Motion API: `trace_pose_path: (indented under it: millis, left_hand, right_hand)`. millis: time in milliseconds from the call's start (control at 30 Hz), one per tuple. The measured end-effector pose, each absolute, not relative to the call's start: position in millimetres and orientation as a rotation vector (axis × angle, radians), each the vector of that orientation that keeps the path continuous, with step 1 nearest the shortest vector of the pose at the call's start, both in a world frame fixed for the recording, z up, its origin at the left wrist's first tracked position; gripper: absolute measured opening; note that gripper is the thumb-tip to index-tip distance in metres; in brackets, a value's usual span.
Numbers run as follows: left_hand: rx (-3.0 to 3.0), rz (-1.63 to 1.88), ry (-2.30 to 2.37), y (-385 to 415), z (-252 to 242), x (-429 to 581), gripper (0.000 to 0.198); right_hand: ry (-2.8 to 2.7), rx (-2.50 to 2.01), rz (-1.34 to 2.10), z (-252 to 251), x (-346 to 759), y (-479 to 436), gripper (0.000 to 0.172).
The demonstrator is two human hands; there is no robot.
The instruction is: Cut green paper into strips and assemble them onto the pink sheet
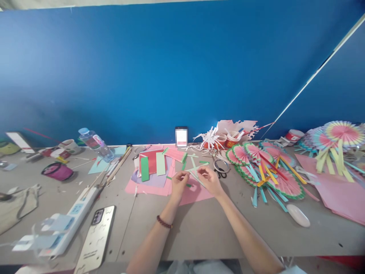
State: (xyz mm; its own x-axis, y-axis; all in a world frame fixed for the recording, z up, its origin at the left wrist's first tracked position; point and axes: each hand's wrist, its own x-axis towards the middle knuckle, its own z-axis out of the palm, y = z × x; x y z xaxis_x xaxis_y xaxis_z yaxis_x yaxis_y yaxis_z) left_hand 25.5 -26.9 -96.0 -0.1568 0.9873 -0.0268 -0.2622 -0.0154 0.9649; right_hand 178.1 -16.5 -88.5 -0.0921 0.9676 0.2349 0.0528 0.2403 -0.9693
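Over a pink paper sheet (196,195), my left hand (179,185) and my right hand (210,181) are close together, fingertips pinched on a thin pale green paper strip (200,180). More pale green strips (194,163) lie just beyond the fingers. Left of them is a pleated pink paper (175,154) with green edges. A green paper piece (145,169) and a light green one (161,163) rest on red and purple sheets. Beside my right hand are black-handled scissors (220,174) and a roll of tape (221,165).
Pink-green paper fans (287,182) with ribbons and a white oval object (298,215) are on the right. To the left are a phone (95,239), a power strip (76,213), thin sticks (121,163) and a bottle (98,146). A blue wall (171,68) stands behind.
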Motion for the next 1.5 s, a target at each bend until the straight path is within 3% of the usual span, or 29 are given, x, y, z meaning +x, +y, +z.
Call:
trace_pose_path:
  millis: [67, 233, 833, 1033, 1500]
  left_hand:
    - [0.932, 1.430, 1.120, -27.5, -97.5, 27.2, 0.027]
    - [0.979, 1.420, 1.124, -29.2, -99.1, 29.7, 0.026]
    - [1.520, 1.450, 1.276, -29.6, -104.8, 29.4, 0.012]
    - [1.537, 1.450, 1.276, -29.5, -105.7, 29.8, 0.014]
    - [1.273, 1.489, 1.194, -31.3, -100.8, 34.2, 0.009]
  right_hand:
    - [-1.595, -0.989, 0.796, -88.2, 176.1, -19.1, 0.005]
    - [-1.733, -0.980, 0.445, -90.3, 169.7, -22.6, 0.013]
    - [-1.831, -1.072, 0.149, -98.4, 167.1, -22.0, 0.022]
    - [-1.770, -1.100, 0.151, -102.7, 163.3, -22.0, 0.020]
    - [-1.458, -1.156, 0.580, -90.9, 158.2, -26.8, 0.012]
